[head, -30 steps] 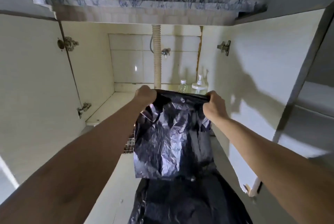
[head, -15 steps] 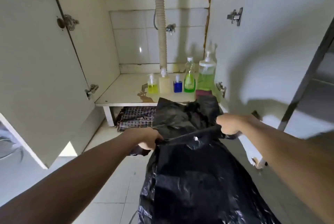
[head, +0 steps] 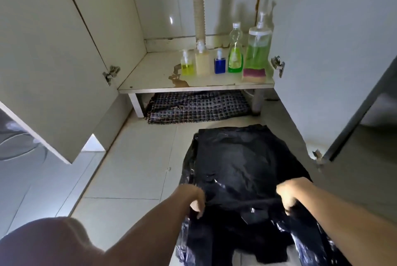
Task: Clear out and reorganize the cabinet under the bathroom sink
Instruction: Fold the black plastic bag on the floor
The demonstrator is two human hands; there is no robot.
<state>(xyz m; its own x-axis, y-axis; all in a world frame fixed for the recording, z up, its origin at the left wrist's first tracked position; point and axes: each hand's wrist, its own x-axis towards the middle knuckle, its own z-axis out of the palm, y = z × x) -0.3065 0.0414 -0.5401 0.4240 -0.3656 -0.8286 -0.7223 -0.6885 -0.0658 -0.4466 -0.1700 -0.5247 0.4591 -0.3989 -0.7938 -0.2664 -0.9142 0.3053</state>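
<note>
From my head camera, my left hand [head: 194,198] and right hand [head: 289,196] are apart, each pinching a near edge of the black bin bag [head: 240,165], which lies spread on the tiled floor [head: 133,158] in front of the open cabinet [head: 193,85]. On the far cabinet shelf five bottles stand in a row: yellow pump bottle [head: 187,65], cream bottle [head: 202,59], blue bottle [head: 219,64], green bottle [head: 235,51] and large green pump bottle [head: 257,48], with what looks like a sponge [head: 254,74] just in front of that last one. A checked cloth [head: 197,107] lies under the shelf.

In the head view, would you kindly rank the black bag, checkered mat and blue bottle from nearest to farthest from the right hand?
1. black bag: gripped by the right hand.
2. checkered mat: on the floor, under the shelf.
3. blue bottle: on the cabinet shelf, at the back.
</note>
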